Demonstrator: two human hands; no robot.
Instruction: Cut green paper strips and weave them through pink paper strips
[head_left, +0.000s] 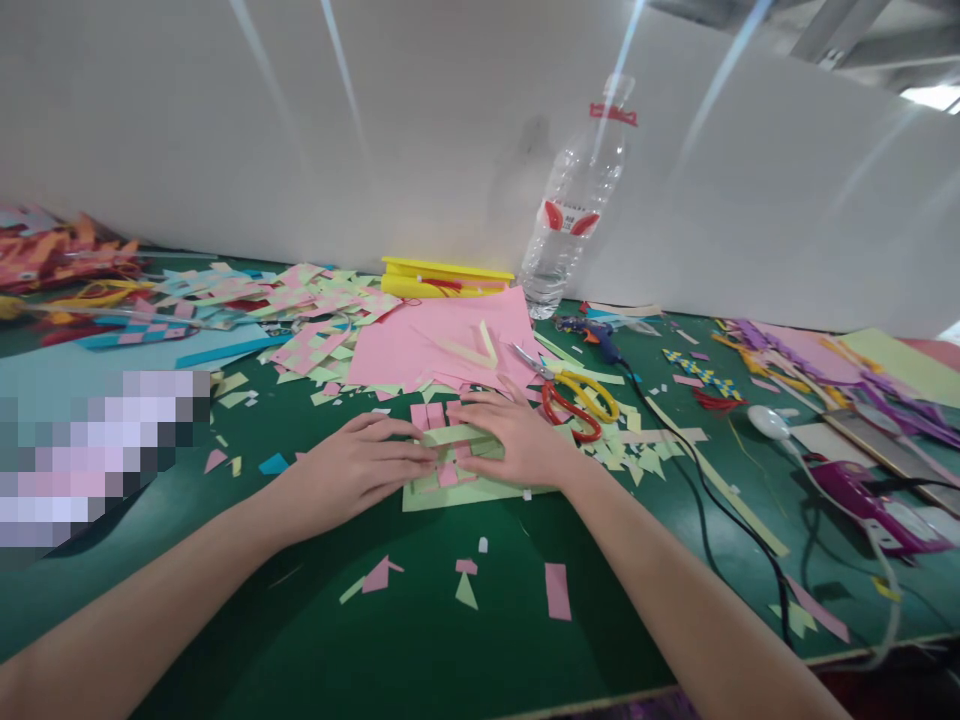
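In the middle of the table, pink and light green paper strips (448, 472) cross each other over a light green sheet (431, 497). My left hand (364, 465) has its fingers together at the left end of a light green paper strip (454, 435) and appears to pinch it. From the right, my right hand (521, 432) lies over the strips with fingers and thumb apart, pressing on the paper; its palm hides part of them. Scissors (574, 395) with red and yellow handles lie just beyond my right hand.
Behind are a pink sheet (442, 340), a yellow holder (446, 278) and a plastic bottle (574, 210) by the white partition. A glue gun (600, 338) trails a black cable on the right, near a purple power strip (874, 500). Paper scraps (557, 590) litter the green table.
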